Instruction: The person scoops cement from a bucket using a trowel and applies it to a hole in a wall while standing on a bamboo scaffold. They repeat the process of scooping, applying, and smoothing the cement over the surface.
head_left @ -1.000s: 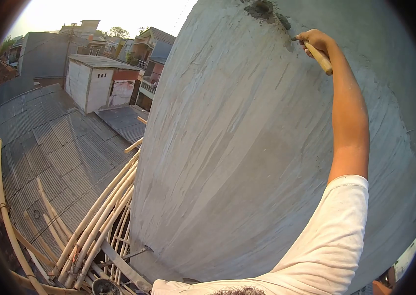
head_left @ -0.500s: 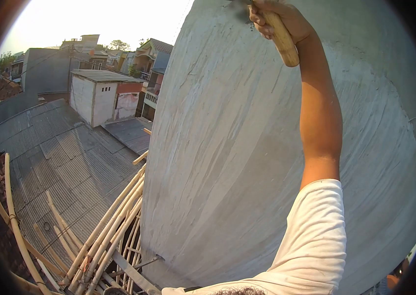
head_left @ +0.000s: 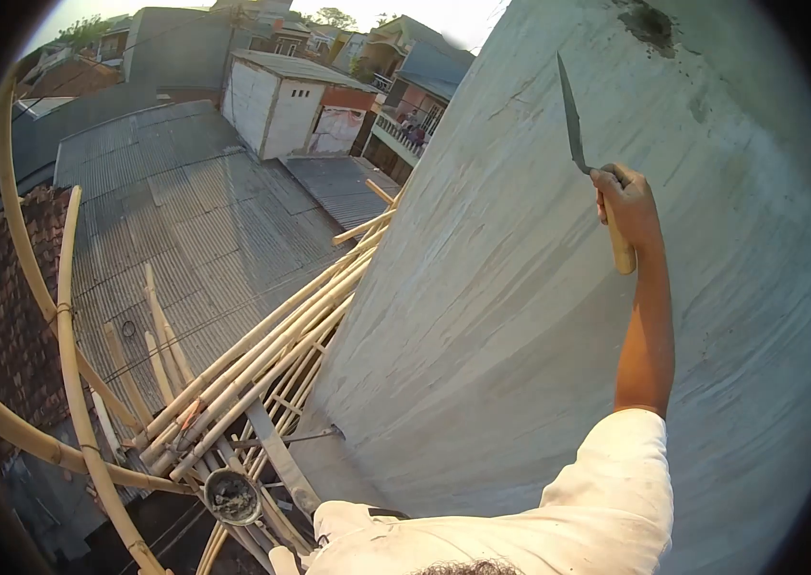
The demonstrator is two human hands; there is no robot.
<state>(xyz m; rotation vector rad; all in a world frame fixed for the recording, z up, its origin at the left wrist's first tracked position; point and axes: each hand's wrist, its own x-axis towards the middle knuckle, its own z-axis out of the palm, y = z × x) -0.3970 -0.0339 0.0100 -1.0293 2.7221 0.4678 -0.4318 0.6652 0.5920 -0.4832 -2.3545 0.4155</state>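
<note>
The right hand [head_left: 628, 206] is wrapped round a trowel [head_left: 579, 157], its blade [head_left: 571, 113] up before the grey wall [head_left: 492, 335]; whether blade and wall touch, I can't tell.

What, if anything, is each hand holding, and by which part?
The right hand holds a trowel by the upper part of its wooden handle; the left hand is out of view.
</note>
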